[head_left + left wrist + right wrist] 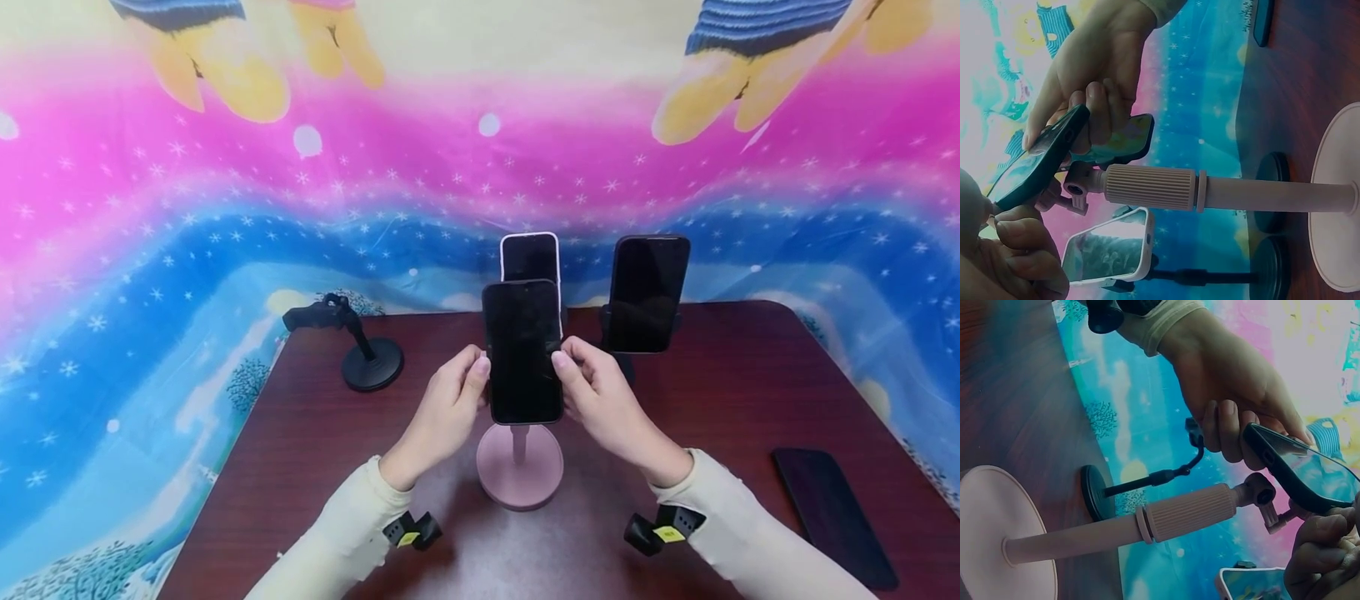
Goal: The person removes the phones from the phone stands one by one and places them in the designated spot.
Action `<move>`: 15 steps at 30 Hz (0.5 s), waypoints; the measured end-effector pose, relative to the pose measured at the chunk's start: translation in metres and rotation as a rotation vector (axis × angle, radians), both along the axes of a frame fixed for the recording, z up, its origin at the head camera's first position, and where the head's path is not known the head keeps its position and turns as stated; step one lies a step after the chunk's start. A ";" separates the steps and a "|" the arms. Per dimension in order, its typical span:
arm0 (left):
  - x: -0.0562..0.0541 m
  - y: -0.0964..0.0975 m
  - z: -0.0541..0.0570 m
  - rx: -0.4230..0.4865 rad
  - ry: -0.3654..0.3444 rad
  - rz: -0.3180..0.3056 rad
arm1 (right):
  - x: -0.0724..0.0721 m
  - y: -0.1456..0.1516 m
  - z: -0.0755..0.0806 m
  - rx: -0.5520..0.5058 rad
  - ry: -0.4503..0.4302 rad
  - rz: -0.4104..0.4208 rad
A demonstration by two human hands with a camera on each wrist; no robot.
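Observation:
A black smartphone (522,358) stands upright, screen toward me, above the round base of a pink phone stand (519,487). My left hand (450,408) grips its left edge, thumb at the front and fingers curled behind. On the opposite edge, my right hand (609,408) holds it the same way. From the side, in the left wrist view, the phone (1044,159) leans back over the stand's hinged arm (1082,184). The stand's ribbed neck (1191,512) rises from its base in the right wrist view. My fingers partly hide where phone and holder meet.
Behind the held phone is a white-cased phone (530,254). A dark phone (649,292) sits on a black stand at the back right. One black stand (372,364) without a phone is at the back left. Another dark phone (834,517) lies flat at the right.

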State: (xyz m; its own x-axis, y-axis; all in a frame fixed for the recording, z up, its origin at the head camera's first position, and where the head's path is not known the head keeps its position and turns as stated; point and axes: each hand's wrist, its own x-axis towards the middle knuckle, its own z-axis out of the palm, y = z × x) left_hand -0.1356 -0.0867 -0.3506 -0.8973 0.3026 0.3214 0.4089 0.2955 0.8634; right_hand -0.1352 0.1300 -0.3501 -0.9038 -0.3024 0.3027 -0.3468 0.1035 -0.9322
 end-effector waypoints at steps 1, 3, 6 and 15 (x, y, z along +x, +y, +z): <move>0.000 0.000 0.000 -0.002 0.002 -0.001 | 0.000 0.000 0.000 -0.003 -0.001 -0.002; -0.001 0.000 0.001 -0.007 0.011 -0.004 | 0.001 -0.001 -0.001 -0.012 -0.005 -0.005; -0.002 0.001 0.001 -0.019 0.024 -0.002 | 0.002 -0.002 -0.003 -0.022 -0.003 -0.010; -0.002 0.000 0.001 -0.012 0.026 0.008 | 0.001 -0.006 -0.008 -0.045 0.041 -0.014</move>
